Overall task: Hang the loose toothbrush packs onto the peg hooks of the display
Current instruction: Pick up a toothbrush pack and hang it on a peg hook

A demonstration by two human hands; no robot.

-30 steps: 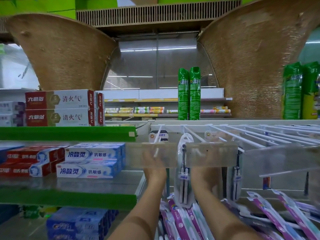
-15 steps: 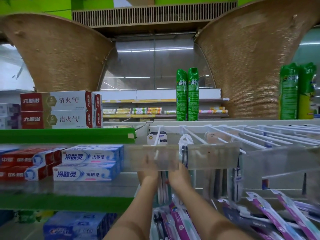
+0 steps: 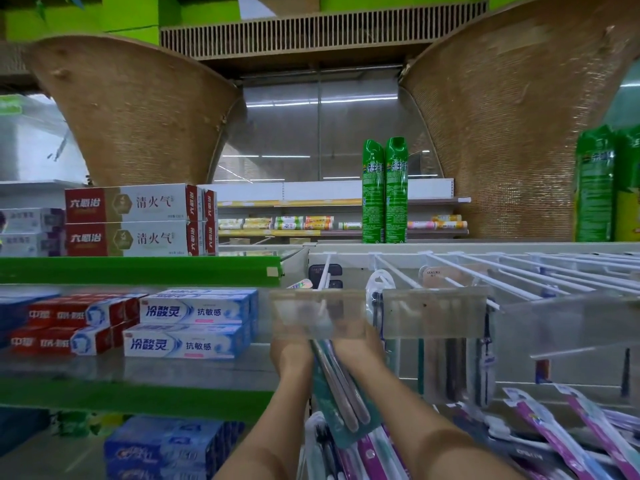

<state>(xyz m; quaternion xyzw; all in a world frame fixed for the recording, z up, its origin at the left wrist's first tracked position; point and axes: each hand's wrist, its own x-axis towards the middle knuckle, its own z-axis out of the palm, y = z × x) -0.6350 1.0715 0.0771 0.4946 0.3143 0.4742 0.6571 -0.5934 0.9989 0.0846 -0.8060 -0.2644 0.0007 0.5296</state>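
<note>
A teal toothbrush pack (image 3: 341,393) with grey handles slants up between my two hands, its top end hidden behind a frosted price strip (image 3: 318,315). My left hand (image 3: 291,351) holds its left side and my right hand (image 3: 353,348) its right side; the fingers are blurred behind the strip. A white peg hook (image 3: 323,275) runs out just above them. More packs hang on the neighbouring hooks (image 3: 379,292). Loose purple and white toothbrush packs (image 3: 561,434) lie heaped below.
Several bare white peg hooks (image 3: 519,271) fan out to the right. Toothpaste boxes (image 3: 194,323) fill the green-edged shelves (image 3: 138,270) on the left. Two green spray cans (image 3: 384,192) stand on top behind the hooks.
My hands came together at the left hook and tilted the teal pack up under the price strip. The view shifted slightly right.
</note>
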